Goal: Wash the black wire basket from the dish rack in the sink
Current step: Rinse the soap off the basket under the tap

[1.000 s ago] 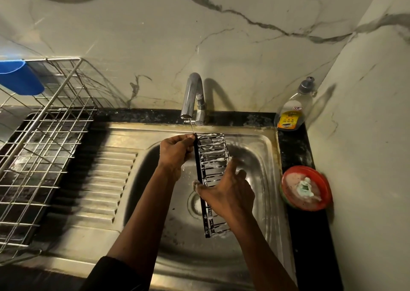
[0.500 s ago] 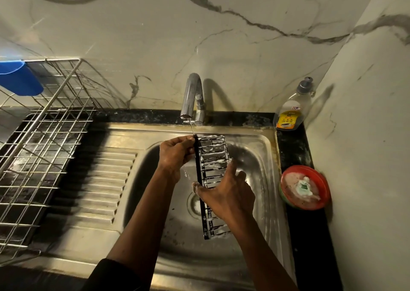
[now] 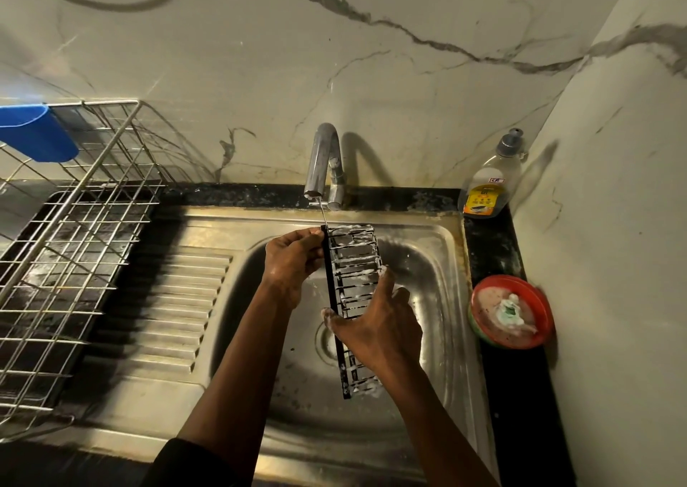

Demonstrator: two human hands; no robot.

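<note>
Both hands are gripping the soapy black wire basket [image 3: 353,275], left hand [image 3: 292,260] nearest the curved chrome tap [image 3: 322,159], right hand [image 3: 379,328] clasping lower down its long axis

Soapy black wire basket [image 3: 355,275] over sink [image 3: 438,263]

Looks like a home kitchen, going by the steel sink [image 3: 427,234], tap [image 3: 322,152], wire dish rack [image 3: 74,226], dish-soap bottle [image 3: 487,185] and marbled wall [image 3: 409,96].
</note>
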